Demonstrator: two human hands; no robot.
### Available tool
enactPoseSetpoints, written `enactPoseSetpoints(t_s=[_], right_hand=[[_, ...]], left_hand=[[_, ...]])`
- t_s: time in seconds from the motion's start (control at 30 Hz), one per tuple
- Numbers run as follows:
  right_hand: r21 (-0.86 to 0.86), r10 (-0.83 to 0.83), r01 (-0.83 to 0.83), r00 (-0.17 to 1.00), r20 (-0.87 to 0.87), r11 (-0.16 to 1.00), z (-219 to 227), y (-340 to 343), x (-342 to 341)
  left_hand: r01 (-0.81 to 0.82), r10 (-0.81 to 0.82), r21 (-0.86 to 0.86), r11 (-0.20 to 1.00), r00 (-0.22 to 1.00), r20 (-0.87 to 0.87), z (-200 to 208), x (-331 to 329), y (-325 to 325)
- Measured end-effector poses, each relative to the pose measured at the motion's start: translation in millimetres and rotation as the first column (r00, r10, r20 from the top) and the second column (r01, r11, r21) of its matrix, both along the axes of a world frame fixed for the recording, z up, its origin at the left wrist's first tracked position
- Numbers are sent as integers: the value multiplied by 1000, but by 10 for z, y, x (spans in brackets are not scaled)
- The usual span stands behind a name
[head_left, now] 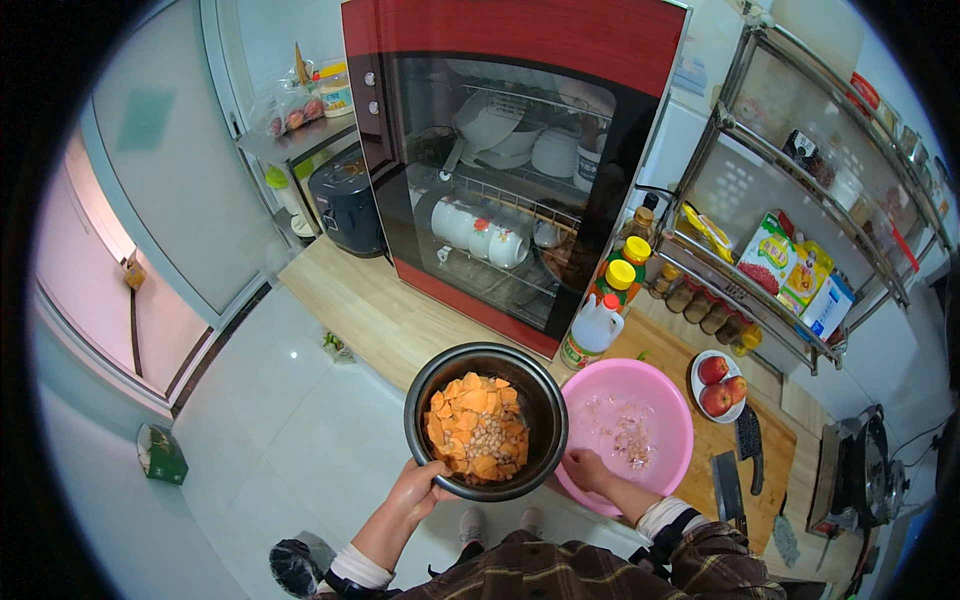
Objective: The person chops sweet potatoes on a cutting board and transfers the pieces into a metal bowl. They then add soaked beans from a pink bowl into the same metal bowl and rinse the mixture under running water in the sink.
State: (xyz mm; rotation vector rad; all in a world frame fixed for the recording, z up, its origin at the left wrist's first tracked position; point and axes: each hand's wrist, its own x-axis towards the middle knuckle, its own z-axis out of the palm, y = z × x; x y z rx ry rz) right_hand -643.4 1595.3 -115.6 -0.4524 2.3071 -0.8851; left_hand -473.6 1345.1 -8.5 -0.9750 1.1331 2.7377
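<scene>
A dark round cooking pot (pixel 546 405) is in front of me at the counter's near edge. Inside lie orange chunks (pixel 462 405), like sweet potato or pumpkin, with small pale-brown peanuts or beans (pixel 490 436) on top. My left hand (pixel 418 488) is closed on the pot's near-left rim, thumb over the edge. At the pot's right side is my right hand (pixel 590 470), curled against it, its fingertips partly hidden. That hand also overlaps the left rim of a pink plastic basin (pixel 675 405), which holds shallow water and reddish bits (pixel 632 440).
A wooden cutting board (pixel 655 340) bears a plate of red apples (pixel 716 398), a cleaver (pixel 728 485) and a black-handled knife (pixel 750 440). Bottles (pixel 593 328) stand behind the basin, beside a red-framed dish cabinet (pixel 500 190). A metal rack (pixel 800 150) and stove (pixel 835 480) are right.
</scene>
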Motion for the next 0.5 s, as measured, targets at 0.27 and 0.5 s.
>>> enactPoseSetpoints(t_s=[0.27, 0.5], right_hand=[[-145, -99, 319, 638, 763, 937, 249, 276, -340], [-88, -318, 536, 617, 720, 840, 692, 533, -629]], left_hand=[[1, -1, 8, 1000, 1000, 6, 21, -6, 11], [21, -21, -1, 1000, 1000, -12, 62, -9, 16]])
